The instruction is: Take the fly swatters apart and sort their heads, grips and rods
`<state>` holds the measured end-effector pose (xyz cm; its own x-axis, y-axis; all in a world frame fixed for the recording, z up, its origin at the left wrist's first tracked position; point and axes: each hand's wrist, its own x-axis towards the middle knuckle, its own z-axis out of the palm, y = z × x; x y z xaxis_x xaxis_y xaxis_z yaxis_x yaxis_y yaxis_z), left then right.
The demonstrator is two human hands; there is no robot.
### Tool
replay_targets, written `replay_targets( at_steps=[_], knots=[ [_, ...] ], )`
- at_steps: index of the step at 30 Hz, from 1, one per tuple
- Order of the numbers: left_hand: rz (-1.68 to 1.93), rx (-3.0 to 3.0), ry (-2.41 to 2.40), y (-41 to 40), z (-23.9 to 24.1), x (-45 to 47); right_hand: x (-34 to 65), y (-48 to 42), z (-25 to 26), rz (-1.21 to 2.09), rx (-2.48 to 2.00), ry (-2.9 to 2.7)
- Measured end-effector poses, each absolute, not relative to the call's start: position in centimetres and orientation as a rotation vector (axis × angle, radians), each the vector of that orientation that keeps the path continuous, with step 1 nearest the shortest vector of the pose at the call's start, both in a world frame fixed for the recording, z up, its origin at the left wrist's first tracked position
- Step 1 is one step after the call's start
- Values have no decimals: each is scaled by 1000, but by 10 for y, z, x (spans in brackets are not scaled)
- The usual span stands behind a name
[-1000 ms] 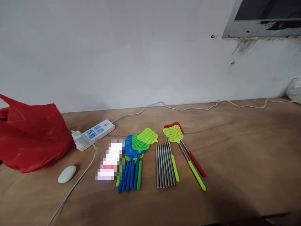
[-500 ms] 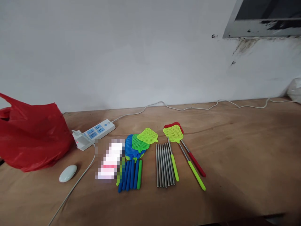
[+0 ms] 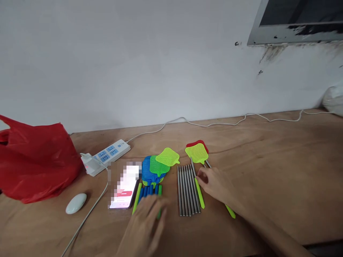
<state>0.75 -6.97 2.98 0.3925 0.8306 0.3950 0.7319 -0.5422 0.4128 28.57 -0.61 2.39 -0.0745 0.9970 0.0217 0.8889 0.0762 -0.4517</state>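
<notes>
My right hand is curled, thumb and index finger at the top of a yellow-green handle fitted on a thin metal rod. It partly covers two assembled fly swatters, one with a yellow-green head, the other with a red head behind it. Left of that handle several bare metal rods lie side by side. My left hand, smeared by motion, is over the row of blue handles and a green handle; its grip is unclear. Loose swatter heads overlap above them.
A lit phone lies left of the handles. Beyond it are a white power strip with its cord, a white oval object and a red plastic bag. The wooden table meets a wall at the back.
Both hands have come into view from the front edge: the right to the yellow-green handle, the left over the blue handles. The items on the table look unmoved; the camera view has shifted slightly.
</notes>
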Motion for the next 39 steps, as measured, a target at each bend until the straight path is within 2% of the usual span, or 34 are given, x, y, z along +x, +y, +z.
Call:
replay_targets(
  at_steps=[7, 16, 27, 39],
  knots=[
    [714, 2565, 1607, 10, 22, 42, 280, 2, 25, 392, -2094, -2122],
    [558, 2630, 1599, 71, 1, 58, 271, 5, 30, 381, -2167, -2177],
    [523, 2638, 1554, 42, -3, 31, 275, 7, 24, 425, -2159, -2137],
    [692, 2557, 1529, 32, -1, 26, 278, 6, 19, 446, -2127, -2103]
  ],
)
